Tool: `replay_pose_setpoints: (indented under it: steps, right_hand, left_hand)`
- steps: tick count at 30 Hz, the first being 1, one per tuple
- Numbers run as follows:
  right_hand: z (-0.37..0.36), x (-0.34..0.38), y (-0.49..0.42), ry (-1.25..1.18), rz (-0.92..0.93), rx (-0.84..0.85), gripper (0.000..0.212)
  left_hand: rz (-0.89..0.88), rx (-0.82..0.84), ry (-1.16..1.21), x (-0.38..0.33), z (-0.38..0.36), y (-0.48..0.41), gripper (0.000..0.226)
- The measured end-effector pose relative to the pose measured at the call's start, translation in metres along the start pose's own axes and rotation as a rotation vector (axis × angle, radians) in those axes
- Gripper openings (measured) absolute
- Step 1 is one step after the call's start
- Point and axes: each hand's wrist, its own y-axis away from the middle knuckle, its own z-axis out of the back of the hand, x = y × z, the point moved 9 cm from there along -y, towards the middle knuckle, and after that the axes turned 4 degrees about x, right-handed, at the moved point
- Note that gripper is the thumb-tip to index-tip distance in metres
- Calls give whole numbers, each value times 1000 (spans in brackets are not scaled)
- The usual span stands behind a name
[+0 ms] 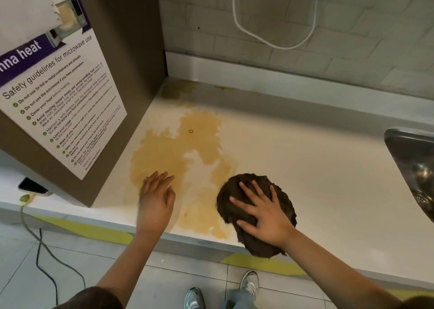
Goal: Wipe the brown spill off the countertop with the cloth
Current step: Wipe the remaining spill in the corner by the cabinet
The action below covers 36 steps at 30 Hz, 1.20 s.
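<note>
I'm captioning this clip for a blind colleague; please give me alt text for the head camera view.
A person's right hand presses a dark brown cloth flat on a white countertop, beside a wide brown spill. The left hand rests open at the spill's left edge, near a brown cabinet with a microwave safety poster; a steel sink sits at right.

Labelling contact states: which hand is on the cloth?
The right hand, fingers spread flat on the dark brown cloth at the counter's front edge. The left hand holds nothing; it rests over the brown spill, apart from the cloth.
</note>
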Motion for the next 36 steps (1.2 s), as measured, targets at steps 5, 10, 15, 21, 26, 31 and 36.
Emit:
replay_pose_setpoints:
  steps: [5,10,15,21,26,31,36]
  right_hand:
    - [21,-29,-46,-61,-229,-29,63]
    - [22,-32,-54,-62,-273,-36,68]
    - [7,-21,-7,-5,-45,-22,55]
    - [-6,-11,34,52,223,39,58]
    - [-7,19,28,80,400,83,58]
    - [-10,46,-2,102,345,76,56]
    - [5,35,-33,51,167,16,53]
  left_hand:
    - [15,15,0,1,-1,0,45]
    - [25,22,3,2,-1,0,46]
    - [33,19,14,3,-1,-1,47]
    - [36,0,26,4,0,-1,45]
    - [25,-23,42,6,1,-1,41]
    - [17,-36,44,6,2,0,39]
    - [31,-33,49,9,1,0,40]
